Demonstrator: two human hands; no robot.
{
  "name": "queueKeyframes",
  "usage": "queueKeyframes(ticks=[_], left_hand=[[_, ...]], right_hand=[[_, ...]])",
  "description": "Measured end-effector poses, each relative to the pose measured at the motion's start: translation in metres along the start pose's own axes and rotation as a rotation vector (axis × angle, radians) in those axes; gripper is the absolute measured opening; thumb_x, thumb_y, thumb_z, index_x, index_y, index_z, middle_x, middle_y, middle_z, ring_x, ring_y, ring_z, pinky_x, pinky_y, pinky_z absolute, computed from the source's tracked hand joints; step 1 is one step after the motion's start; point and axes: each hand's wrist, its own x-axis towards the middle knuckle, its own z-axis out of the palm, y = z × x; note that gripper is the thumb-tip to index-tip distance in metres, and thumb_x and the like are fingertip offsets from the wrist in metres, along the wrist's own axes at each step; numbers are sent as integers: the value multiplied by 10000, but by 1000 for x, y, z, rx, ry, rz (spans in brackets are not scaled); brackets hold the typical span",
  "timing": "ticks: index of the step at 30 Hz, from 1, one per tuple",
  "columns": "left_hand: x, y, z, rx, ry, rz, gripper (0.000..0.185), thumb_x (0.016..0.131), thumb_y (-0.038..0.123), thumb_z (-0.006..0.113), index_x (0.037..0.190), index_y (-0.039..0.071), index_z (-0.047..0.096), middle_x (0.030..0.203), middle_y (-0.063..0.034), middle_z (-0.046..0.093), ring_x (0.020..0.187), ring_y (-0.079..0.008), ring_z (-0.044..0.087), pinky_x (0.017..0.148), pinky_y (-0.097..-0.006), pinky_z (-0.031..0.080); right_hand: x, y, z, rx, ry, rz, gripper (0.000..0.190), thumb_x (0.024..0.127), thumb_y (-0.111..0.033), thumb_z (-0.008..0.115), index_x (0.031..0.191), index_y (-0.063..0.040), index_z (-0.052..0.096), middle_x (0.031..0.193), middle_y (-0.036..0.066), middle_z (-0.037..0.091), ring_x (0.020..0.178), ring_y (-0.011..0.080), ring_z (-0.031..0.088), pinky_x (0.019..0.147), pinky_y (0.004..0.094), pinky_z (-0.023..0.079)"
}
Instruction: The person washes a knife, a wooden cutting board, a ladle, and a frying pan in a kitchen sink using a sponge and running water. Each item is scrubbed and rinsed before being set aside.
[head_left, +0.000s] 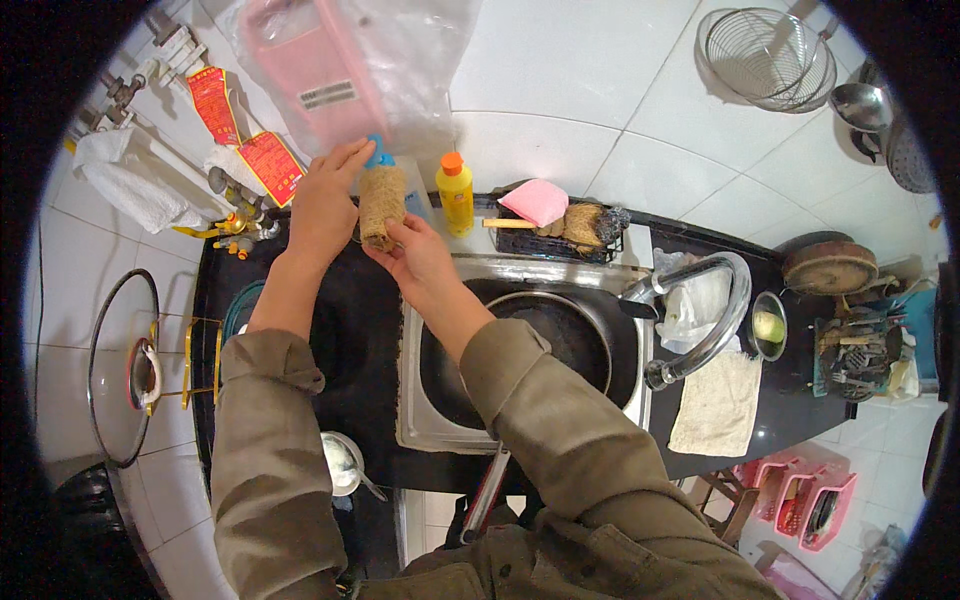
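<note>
My right hand (424, 259) grips the lower end of a brown fibrous scrubber roll (382, 202), probably loofah. My left hand (326, 202) is at the blue pump top (379, 152) of a bottle just above the roll, its fingertips touching the blue part; whether it grips it is unclear. The bottle's body is mostly hidden behind the roll. A yellow bottle with an orange cap (455, 195) stands to the right. Below my hands, a wok (540, 352) sits in the steel sink (409, 420), its handle reaching over the front edge.
A black wire basket (517, 244) with a pink sponge and scrubbers stands behind the sink. The curved faucet (739, 300) is at its right, near a beige cloth (716, 405) and a metal bowl (769, 322). A white bowl with a spoon (341, 465) sits at the front left.
</note>
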Motion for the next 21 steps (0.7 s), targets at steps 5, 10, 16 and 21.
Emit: queueKeyframes(ticks=[5, 10, 16, 21], left_hand=[[-3, 1, 3, -18, -10, -12, 710, 684, -134, 522, 1337, 138, 590, 1339, -28, 591, 1128, -313, 573, 972, -403, 485], [-4, 3, 4, 22, -39, -27, 721, 683, -136, 512, 1342, 148, 589, 1346, -24, 585, 1143, -309, 567, 979, -408, 478], [-1, 13, 7, 115, -113, -44, 724, 738, -125, 515, 1413, 134, 504, 1404, -50, 534, 1188, -317, 551, 1000, -418, 463], [-36, 27, 2, 107, 165, -69, 625, 818, -49, 590, 1418, 51, 453, 1404, -157, 503, 1244, -349, 518, 1032, -440, 442]], right_hand=[[-3, -6, -8, -17, -30, 6, 302, 994, -101, 534, 1275, 1, 489, 1212, 123, 584, 1077, 246, 602, 942, 428, 535], [-8, -7, -14, -39, -47, 18, 318, 998, -97, 516, 1300, 0, 495, 1208, 121, 594, 1075, 246, 605, 937, 427, 533], [-12, -16, -27, -77, -73, 45, 330, 988, -114, 537, 1299, -7, 507, 1192, 121, 610, 1057, 238, 616, 928, 413, 533], [-80, -24, -89, -338, 12, 127, 353, 958, -134, 600, 1286, -31, 518, 1156, 117, 620, 1017, 222, 636, 853, 396, 562]])
